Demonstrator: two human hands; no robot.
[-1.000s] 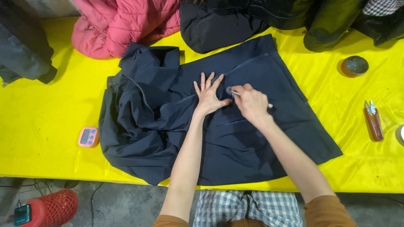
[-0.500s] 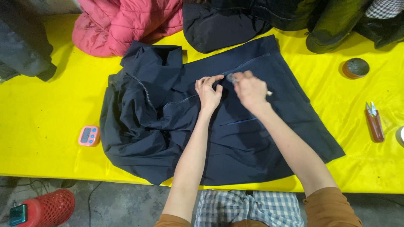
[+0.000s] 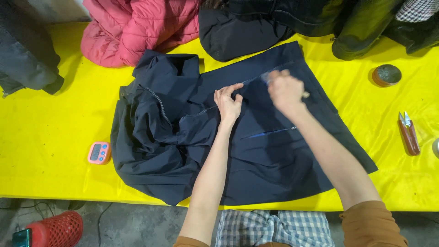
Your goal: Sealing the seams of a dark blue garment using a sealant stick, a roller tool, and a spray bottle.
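Yellow cloth covers the whole surface [image 3: 55, 137], and from where I stand it looks slick, which matters for everything lying on it. Far left, a dark grey garment [image 3: 25, 55] hangs over the edge, and a small pink timer [image 3: 99, 152] sits just beside the bunched side of the navy jacket [image 3: 256, 169]. A pink padded coat [image 3: 137, 27] lies heaped behind it.

That jacket lies spread in the middle, its left part crumpled, its right part flat, with a zip line running up toward the far edge. On it the left hand [image 3: 228, 103] rests with fingers loosely curled, pressing and pinching the fabric at the zip rather than holding anything free. Just to the right, the right hand [image 3: 286, 89] is closed around a small slim tool whose tip barely shows; the hand is blurred, so I cannot tell what tool it is.

Both hands are near each other, so I'd judge a slip of the tool could catch the left fingers or nick the cloth. If the left hand's pressure eases, the jacket could slide on the shiny cover.

Further right, a round dark tin [image 3: 386, 75] and small red-handled snips [image 3: 408, 132] lie well apart from the jacket; a sweeping forearm might knock them off.
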